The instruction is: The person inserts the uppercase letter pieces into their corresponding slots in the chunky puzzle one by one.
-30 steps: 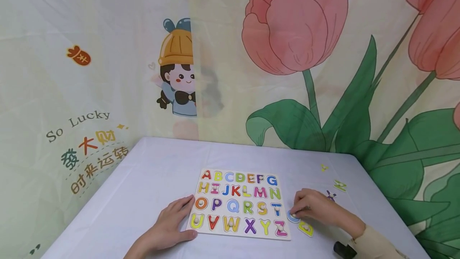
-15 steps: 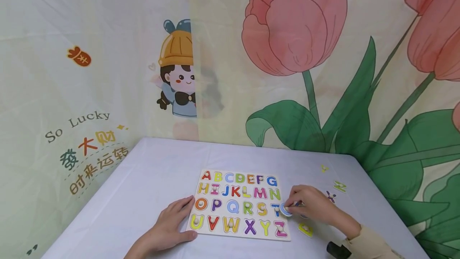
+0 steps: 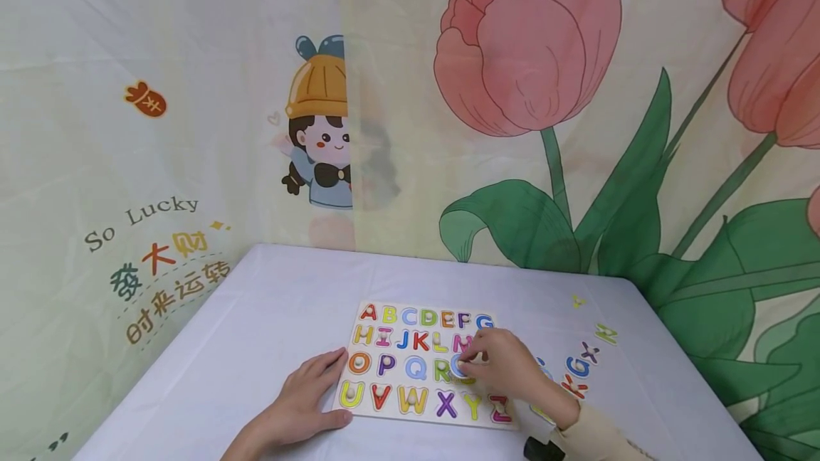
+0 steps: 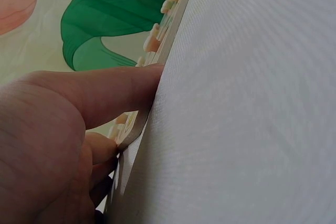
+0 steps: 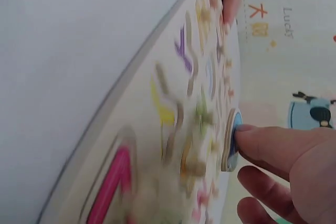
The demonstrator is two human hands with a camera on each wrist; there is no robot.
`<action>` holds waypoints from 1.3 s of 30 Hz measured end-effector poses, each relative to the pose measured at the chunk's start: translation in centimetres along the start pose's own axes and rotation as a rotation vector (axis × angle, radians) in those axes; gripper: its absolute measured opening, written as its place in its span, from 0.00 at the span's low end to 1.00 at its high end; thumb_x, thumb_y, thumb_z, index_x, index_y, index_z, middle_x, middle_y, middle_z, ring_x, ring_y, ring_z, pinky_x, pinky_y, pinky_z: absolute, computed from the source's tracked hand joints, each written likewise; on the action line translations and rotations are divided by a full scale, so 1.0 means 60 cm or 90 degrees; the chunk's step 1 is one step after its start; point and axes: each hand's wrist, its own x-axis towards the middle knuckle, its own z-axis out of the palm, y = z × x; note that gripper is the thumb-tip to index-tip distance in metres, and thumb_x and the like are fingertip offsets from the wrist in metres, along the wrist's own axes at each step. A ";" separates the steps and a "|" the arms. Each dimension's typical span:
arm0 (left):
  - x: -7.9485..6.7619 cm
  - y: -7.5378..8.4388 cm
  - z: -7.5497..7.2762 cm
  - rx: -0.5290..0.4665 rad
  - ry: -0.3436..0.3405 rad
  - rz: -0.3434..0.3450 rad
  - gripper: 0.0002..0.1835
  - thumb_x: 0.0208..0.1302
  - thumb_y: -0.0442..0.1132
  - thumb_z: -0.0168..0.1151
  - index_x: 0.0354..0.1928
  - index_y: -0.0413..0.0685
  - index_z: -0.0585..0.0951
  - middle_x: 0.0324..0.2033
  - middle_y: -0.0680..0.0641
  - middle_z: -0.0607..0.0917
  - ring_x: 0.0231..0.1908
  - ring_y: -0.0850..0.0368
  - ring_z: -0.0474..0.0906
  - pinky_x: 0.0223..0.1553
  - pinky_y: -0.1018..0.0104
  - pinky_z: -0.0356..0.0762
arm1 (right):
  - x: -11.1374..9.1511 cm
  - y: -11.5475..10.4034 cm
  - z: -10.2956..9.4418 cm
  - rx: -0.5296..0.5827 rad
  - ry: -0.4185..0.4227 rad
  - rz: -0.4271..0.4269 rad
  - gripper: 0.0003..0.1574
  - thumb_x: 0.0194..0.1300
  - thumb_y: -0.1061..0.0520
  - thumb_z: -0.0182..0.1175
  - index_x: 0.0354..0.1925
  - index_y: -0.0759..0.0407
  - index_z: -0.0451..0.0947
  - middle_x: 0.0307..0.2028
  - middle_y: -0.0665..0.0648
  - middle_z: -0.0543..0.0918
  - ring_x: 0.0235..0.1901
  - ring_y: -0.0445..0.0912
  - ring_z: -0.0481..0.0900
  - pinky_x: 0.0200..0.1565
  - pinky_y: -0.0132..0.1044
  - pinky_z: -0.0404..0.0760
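Observation:
A white wooden alphabet puzzle board point(image 3: 366, 405) lies on the table, bearing rows of coloured letters, several with knobs. My left hand point(image 3: 301, 400) rests at its front left corner; the fingers lie along the left edge. In the left wrist view the thumb point(image 4: 121, 90) presses on the board's rim. Over the R and S places, my right hand point(image 3: 502, 365) pinches a rounded light blue letter piece point(image 3: 458, 367). The right wrist view shows this piece point(image 5: 231, 142) on edge, tilted above the board. Which letter it is, I cannot tell.
Right of the board lie loose letter pieces: a blue G point(image 3: 578, 366), a red K point(image 3: 573, 386), a purple X point(image 3: 590, 353), a green-yellow piece point(image 3: 606, 334) and a small yellow one point(image 3: 579, 301). A yellow piece point(image 3: 541, 412) is partly hidden by the right forearm.
The right hand has lifted the light blue piece from beside the board and carried it left over the board. The G and K have come into sight. The left hand stays put.

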 end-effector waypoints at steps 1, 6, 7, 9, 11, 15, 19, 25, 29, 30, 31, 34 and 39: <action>-0.001 0.000 0.000 0.000 0.000 0.001 0.55 0.58 0.63 0.76 0.81 0.45 0.65 0.81 0.46 0.62 0.79 0.38 0.54 0.73 0.26 0.52 | 0.004 -0.008 0.007 0.001 0.002 -0.001 0.03 0.60 0.51 0.80 0.35 0.44 0.94 0.30 0.38 0.80 0.30 0.37 0.72 0.32 0.31 0.73; -0.001 -0.001 0.001 -0.009 0.000 0.014 0.55 0.58 0.63 0.75 0.81 0.44 0.65 0.81 0.45 0.62 0.79 0.37 0.53 0.73 0.26 0.51 | 0.024 -0.043 0.040 0.018 0.010 0.007 0.04 0.60 0.51 0.80 0.34 0.47 0.94 0.30 0.40 0.81 0.29 0.36 0.72 0.31 0.30 0.72; -0.001 -0.001 0.001 -0.010 -0.001 0.013 0.55 0.58 0.63 0.75 0.81 0.44 0.65 0.81 0.45 0.62 0.79 0.37 0.53 0.73 0.26 0.51 | 0.026 -0.048 0.046 0.024 0.010 0.009 0.04 0.60 0.51 0.80 0.34 0.47 0.94 0.30 0.40 0.82 0.29 0.36 0.72 0.31 0.30 0.73; 0.000 -0.001 0.002 -0.012 -0.002 0.014 0.55 0.59 0.63 0.75 0.81 0.44 0.65 0.81 0.45 0.62 0.79 0.37 0.53 0.73 0.26 0.51 | 0.031 -0.055 0.057 0.025 0.010 0.014 0.04 0.60 0.51 0.80 0.34 0.48 0.94 0.30 0.41 0.82 0.29 0.36 0.73 0.32 0.30 0.73; 0.000 0.000 0.002 -0.012 -0.004 0.012 0.55 0.58 0.63 0.75 0.81 0.44 0.65 0.81 0.45 0.62 0.79 0.37 0.54 0.73 0.25 0.51 | 0.035 -0.058 0.066 0.025 0.012 0.016 0.05 0.60 0.51 0.81 0.33 0.48 0.94 0.30 0.41 0.82 0.30 0.36 0.74 0.33 0.30 0.74; -0.001 0.002 0.000 -0.013 -0.004 0.011 0.55 0.58 0.62 0.75 0.82 0.44 0.65 0.81 0.45 0.62 0.79 0.37 0.53 0.73 0.26 0.51 | 0.044 -0.061 0.083 0.027 0.011 0.027 0.05 0.60 0.50 0.80 0.32 0.47 0.94 0.30 0.39 0.81 0.31 0.35 0.74 0.36 0.32 0.74; -0.003 0.002 0.000 -0.011 0.000 0.013 0.55 0.58 0.62 0.76 0.82 0.44 0.64 0.81 0.45 0.62 0.79 0.37 0.53 0.74 0.27 0.51 | 0.049 -0.065 0.095 0.025 0.007 0.027 0.05 0.60 0.49 0.80 0.31 0.46 0.94 0.29 0.38 0.80 0.31 0.35 0.74 0.37 0.33 0.73; -0.006 0.003 -0.001 -0.013 0.000 0.008 0.55 0.58 0.61 0.76 0.82 0.44 0.64 0.81 0.45 0.62 0.79 0.38 0.53 0.74 0.27 0.51 | 0.056 -0.070 0.108 0.008 0.027 0.020 0.06 0.59 0.48 0.81 0.32 0.47 0.94 0.28 0.37 0.80 0.30 0.33 0.73 0.36 0.32 0.73; -0.006 0.003 -0.001 -0.015 0.003 0.007 0.55 0.58 0.61 0.76 0.81 0.44 0.65 0.81 0.45 0.62 0.79 0.38 0.53 0.74 0.27 0.51 | 0.062 -0.071 0.114 0.001 0.024 0.023 0.07 0.59 0.47 0.81 0.32 0.46 0.94 0.28 0.36 0.81 0.30 0.33 0.73 0.37 0.32 0.75; -0.006 0.003 -0.001 -0.013 0.004 0.007 0.55 0.58 0.61 0.76 0.81 0.44 0.65 0.81 0.45 0.63 0.79 0.38 0.53 0.74 0.27 0.51 | 0.063 -0.071 0.114 0.001 0.022 0.024 0.07 0.59 0.47 0.81 0.32 0.46 0.94 0.28 0.36 0.81 0.30 0.33 0.73 0.37 0.31 0.75; -0.005 0.002 -0.001 -0.010 0.005 0.006 0.55 0.58 0.61 0.76 0.81 0.44 0.65 0.81 0.45 0.63 0.79 0.38 0.53 0.74 0.27 0.51 | 0.063 -0.071 0.114 0.003 0.020 0.024 0.07 0.59 0.47 0.81 0.33 0.46 0.94 0.28 0.36 0.81 0.30 0.33 0.73 0.37 0.31 0.75; -0.005 0.001 -0.001 -0.005 0.006 0.005 0.55 0.57 0.61 0.76 0.81 0.44 0.65 0.81 0.46 0.63 0.79 0.38 0.53 0.74 0.27 0.51 | 0.062 -0.070 0.108 0.014 0.005 0.023 0.09 0.60 0.47 0.81 0.36 0.48 0.94 0.29 0.37 0.82 0.31 0.35 0.74 0.37 0.31 0.74; -0.003 0.000 -0.002 -0.002 0.006 0.006 0.55 0.58 0.62 0.76 0.82 0.45 0.65 0.81 0.46 0.62 0.79 0.38 0.54 0.74 0.27 0.52 | 0.047 -0.056 0.071 0.018 -0.002 0.025 0.12 0.62 0.49 0.78 0.43 0.50 0.94 0.31 0.40 0.81 0.33 0.37 0.74 0.36 0.32 0.74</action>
